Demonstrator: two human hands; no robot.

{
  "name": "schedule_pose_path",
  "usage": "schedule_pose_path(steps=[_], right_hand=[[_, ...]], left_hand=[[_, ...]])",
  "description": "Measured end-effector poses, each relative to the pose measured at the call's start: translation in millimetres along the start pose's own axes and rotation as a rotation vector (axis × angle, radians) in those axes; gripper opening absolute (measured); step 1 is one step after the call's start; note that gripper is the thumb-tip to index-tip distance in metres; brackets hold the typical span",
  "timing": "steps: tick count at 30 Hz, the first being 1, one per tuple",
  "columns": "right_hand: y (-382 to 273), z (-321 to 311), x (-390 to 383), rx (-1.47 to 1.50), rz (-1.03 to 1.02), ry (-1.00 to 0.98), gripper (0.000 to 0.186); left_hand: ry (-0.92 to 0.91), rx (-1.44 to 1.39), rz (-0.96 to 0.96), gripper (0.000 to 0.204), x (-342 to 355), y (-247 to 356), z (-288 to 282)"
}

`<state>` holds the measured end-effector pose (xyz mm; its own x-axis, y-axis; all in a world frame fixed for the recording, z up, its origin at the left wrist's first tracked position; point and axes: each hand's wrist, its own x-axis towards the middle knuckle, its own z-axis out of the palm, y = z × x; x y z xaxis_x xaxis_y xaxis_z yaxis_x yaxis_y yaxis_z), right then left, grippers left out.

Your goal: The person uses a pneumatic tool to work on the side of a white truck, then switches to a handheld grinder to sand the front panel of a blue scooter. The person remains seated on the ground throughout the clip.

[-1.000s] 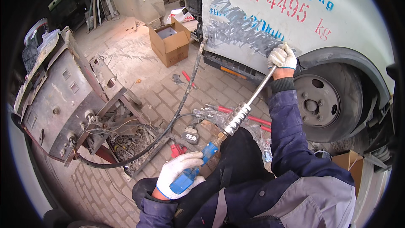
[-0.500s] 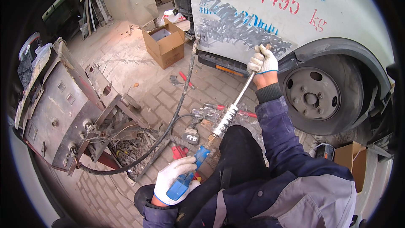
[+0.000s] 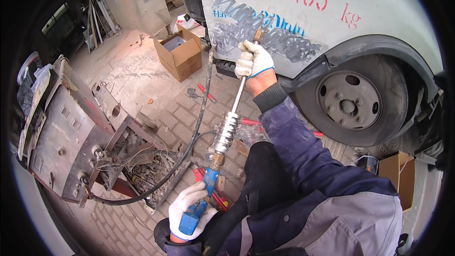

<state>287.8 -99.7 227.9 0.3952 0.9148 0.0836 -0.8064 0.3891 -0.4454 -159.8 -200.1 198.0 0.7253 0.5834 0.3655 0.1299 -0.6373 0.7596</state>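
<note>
A long metal tool, like a slide hammer, slants up across the middle: a blue handle (image 3: 211,180), a brass fitting (image 3: 217,160), a ribbed silver cylinder (image 3: 227,132), a thin steel rod (image 3: 240,94) and a brass tip (image 3: 259,34). My left hand (image 3: 187,208), in a white knit glove, is wrapped round the blue handle, close to my knee. Farther up, my right hand (image 3: 254,60), gloved the same way, closes round the rod just below the tip. That tip appears in front of the scribbled truck panel (image 3: 294,57).
A truck wheel (image 3: 349,106) stands at the right. Left of me is a rusty metal frame (image 3: 71,132) with a black hose (image 3: 204,109) curving from it. An open cardboard box (image 3: 180,59) sits ahead. Red-handled tools (image 3: 215,196) lie on the paving near my leg.
Both hands and the tool have shifted left in the view, and the tool stands steeper. The right hand with the brass tip has moved up and left. Both grips are unchanged.
</note>
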Motion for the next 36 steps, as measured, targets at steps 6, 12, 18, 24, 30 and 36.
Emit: schedule_pose_path(steps=[6, 12, 18, 24, 30, 36], right_hand=[[53.0, -20.8, -21.6, 0.022, 0.076, 0.085, 0.031], [102.6, -67.6, -80.1, 0.223, 0.178, 0.076, 0.044], [125.6, -98.9, -147.0, 0.073, 0.176, 0.38, 0.043], [142.7, -142.1, -190.1, 0.257, 0.29, 0.51, 0.045], [130.8, -178.8, -203.5, 0.329, 0.249, 0.591, 0.051], [120.3, -179.7, -204.9, 0.404, 0.242, 0.582, 0.063]], left_hand=[[-0.016, 0.065, -0.074, 0.057, -3.1, -1.9, -3.6], [-0.065, 0.107, -0.311, 0.065, -22.6, -9.8, -11.7], [-0.132, 0.096, -0.566, 0.057, -32.9, -22.7, -10.8], [-0.304, 0.034, -0.638, 0.054, -13.0, -31.7, 4.1], [-0.446, 0.144, -0.423, 0.058, 5.0, -38.5, 20.5], [-0.526, 0.396, -0.462, 0.052, 5.8, -51.7, 18.0]])
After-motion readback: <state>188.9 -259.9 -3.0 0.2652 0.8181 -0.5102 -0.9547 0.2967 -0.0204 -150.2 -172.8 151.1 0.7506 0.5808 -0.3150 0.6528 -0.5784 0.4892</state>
